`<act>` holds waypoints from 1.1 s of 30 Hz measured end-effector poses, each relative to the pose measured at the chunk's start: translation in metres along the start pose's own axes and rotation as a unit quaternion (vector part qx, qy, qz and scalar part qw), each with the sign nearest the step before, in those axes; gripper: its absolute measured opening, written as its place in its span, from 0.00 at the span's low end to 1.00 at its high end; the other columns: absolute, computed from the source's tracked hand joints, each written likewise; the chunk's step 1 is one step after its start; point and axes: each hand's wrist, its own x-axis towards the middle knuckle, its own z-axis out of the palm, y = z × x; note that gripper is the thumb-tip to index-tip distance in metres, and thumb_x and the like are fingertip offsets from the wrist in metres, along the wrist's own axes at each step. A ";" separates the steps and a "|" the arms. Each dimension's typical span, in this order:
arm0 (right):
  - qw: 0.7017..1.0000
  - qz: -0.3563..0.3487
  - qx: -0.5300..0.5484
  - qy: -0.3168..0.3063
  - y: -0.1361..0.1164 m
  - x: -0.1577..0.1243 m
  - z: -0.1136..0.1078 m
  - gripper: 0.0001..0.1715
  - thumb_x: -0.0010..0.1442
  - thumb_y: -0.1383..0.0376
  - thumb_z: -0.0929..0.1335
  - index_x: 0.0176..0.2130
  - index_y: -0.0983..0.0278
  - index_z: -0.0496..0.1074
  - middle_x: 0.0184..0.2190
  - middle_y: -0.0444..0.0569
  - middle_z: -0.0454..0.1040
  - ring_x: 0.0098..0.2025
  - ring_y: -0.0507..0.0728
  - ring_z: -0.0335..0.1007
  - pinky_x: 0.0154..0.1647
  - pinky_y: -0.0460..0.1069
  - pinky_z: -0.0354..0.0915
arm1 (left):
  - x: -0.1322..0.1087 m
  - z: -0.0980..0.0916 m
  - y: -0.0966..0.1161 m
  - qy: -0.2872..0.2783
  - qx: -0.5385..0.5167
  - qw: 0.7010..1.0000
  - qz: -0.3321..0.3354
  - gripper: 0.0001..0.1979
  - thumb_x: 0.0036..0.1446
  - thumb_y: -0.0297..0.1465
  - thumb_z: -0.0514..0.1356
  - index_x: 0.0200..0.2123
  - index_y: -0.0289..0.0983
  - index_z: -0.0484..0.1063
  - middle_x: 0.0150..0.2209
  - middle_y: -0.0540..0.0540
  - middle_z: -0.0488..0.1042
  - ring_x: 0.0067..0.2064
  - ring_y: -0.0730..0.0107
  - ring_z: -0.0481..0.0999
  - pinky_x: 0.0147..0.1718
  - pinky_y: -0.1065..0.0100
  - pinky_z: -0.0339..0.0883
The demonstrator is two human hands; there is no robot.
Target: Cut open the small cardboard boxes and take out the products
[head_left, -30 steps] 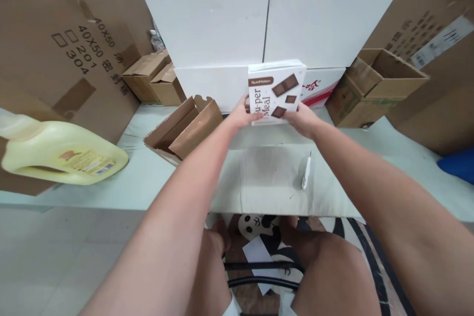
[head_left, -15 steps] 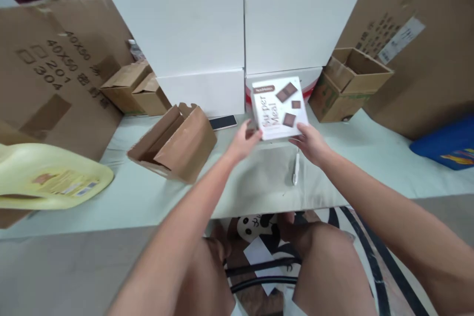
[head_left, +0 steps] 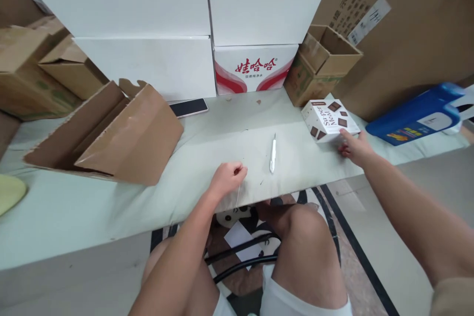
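A white box [head_left: 329,119] with brown square pictures and "Super Meal" lettering rests on the right part of the cloth-covered table. My right hand [head_left: 354,148] grips its near right corner, the thumb on the top edge and the other fingers curled at the front side. Close to the table's front edge, my left hand [head_left: 228,177] is curled into a loose fist with nothing showing in it. Between the two hands lies a slim white craft knife [head_left: 273,154], touched by neither.
An open cardboard box [head_left: 129,136] stands tilted on the left, beside a phone [head_left: 189,107]. White cartons [head_left: 255,66] are stacked at the back. Right of the white box are a small open carton [head_left: 314,69] and a leaning blue bottle [head_left: 416,116]. A yellow container [head_left: 11,192] shows at the left edge.
The white box went from both hands at the middle to the table's right side, with my right hand still on it. My left hand let go, drew back and curled. The view turned right.
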 end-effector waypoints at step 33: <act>1.000 -0.007 0.029 0.000 -0.102 0.077 0.119 0.21 0.68 0.57 0.69 0.55 0.53 0.59 0.37 0.45 0.71 0.31 0.52 0.77 0.28 0.46 0.77 | 0.006 -0.001 0.008 -0.081 0.085 0.993 -0.009 0.21 0.58 0.36 0.51 0.17 0.40 0.45 0.19 0.54 0.44 0.24 0.71 0.44 0.29 0.62 0.41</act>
